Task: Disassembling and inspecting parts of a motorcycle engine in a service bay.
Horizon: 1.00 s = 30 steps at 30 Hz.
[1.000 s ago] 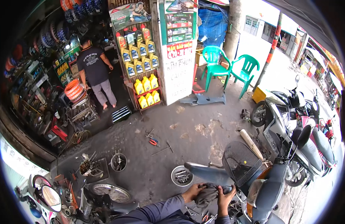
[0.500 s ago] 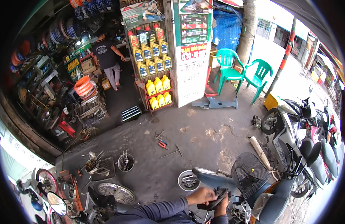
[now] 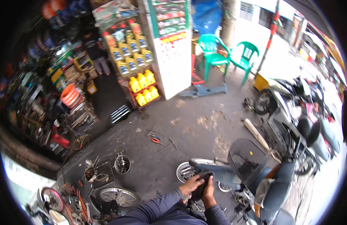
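Low in the view, my left hand (image 3: 191, 184) and my right hand (image 3: 208, 192) hold a black, crumpled rag-like thing (image 3: 202, 177) between them. The left fingers press on its near-left side, while the right hand grips it from the right; motion blur hides its exact kind. Just behind the left hand, partly covered, stands a round metal bowl (image 3: 184, 171) with tools or parts in it. To the right is a partly dismantled motorbike with a blue-grey body (image 3: 226, 173) and a black mesh basket (image 3: 248, 161).
On the floor lie orange-handled pliers (image 3: 156, 140) and a thin T-shaped tool (image 3: 164, 148). A bucket of tools (image 3: 122, 164) and a spoked wheel (image 3: 118, 196) are at left. Parked motorbikes (image 3: 308, 131) line the right. Behind are green chairs (image 3: 214, 58), an oil-bottle rack (image 3: 133, 56) and a person (image 3: 94, 50).
My hands and the black rag-like thing have moved up and slightly left in the view, and the right hand shows more fully. The view has shifted, and the person in the shop stands farther back.
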Tool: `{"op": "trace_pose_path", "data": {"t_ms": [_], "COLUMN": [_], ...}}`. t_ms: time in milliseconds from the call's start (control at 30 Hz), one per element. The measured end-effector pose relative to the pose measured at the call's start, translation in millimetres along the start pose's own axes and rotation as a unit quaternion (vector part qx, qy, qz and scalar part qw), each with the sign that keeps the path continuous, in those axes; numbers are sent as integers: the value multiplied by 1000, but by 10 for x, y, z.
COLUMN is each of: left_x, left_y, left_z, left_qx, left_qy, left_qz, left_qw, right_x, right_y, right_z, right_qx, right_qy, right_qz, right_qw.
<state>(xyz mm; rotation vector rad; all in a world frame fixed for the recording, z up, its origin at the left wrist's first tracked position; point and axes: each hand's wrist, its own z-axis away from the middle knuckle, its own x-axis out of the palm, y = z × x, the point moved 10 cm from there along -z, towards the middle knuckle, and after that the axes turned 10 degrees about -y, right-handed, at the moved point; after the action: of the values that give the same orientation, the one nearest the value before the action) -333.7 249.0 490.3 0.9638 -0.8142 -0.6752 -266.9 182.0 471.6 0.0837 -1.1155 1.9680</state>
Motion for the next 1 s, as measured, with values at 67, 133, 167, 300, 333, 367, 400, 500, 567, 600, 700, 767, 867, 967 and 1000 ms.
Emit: {"op": "trace_pose_path", "data": {"t_ms": [67, 133, 167, 300, 333, 367, 400, 500, 567, 600, 700, 767, 867, 967, 1000], "left_x": [-282, -436, -432, -279, -207, -246, -280, -1013, -1296, -1335, -1050, -790, 97, 381, 336], "left_y": [-132, -353, -548, -1136, -1075, -916, -682, -1160, -1314, -1430, -1616, -1893, -2320, -2472, -2718], "left_z": [5, 15, 23, -99, -69, -112, -172, -415, -308, -282, -62, 180, -3, -45, -82], "left_qx": [-4, -23, -69, -135, -153, -184, -202, -130, -156, -211, -364, -376, -319, -308, -301], "left_qy": [93, 155, 149, 113, 106, 108, 102, 128, 125, 87, -18, -90, -205, -109, -90], "left_qz": [0, -17, -23, -11, -6, -157, -307, -340, -521, -598, -581, -596, -617, -630, -648], "left_qw": [996, 988, 986, 984, 983, 964, 924, 923, 830, 768, 728, 704, 690, 705, 694], "right_x": [66, -74, -184, -809, -978, -1232, -1425, -2194, -2815, -3192, -4272, -4595, -5062, -4988, -4783], "right_y": [-33, -16, 14, 404, 460, 580, 600, 848, 1056, 1222, 1974, 2533, 3250, 3464, 3138], "right_z": [-26, -34, -8, 87, 183, 291, 354, 727, 1106, 1316, 1956, 2216, 2287, 2204, 1977], "right_qx": [-27, -21, -3, 3, 13, 106, 17, 67, 106, 125, 210, 229, 228, 310, 141], "right_qy": [-74, -54, -27, 78, 122, 137, 163, 197, 204, 216, 242, 199, 133, 120, 52], "right_qz": [4, 176, 168, 144, 198, 282, 251, 402, 448, 483, 468, 391, 302, 266, 428], "right_qw": [997, 983, 985, 986, 972, 944, 954, 891, 864, 839, 824, 869, 916, 905, 891]}}
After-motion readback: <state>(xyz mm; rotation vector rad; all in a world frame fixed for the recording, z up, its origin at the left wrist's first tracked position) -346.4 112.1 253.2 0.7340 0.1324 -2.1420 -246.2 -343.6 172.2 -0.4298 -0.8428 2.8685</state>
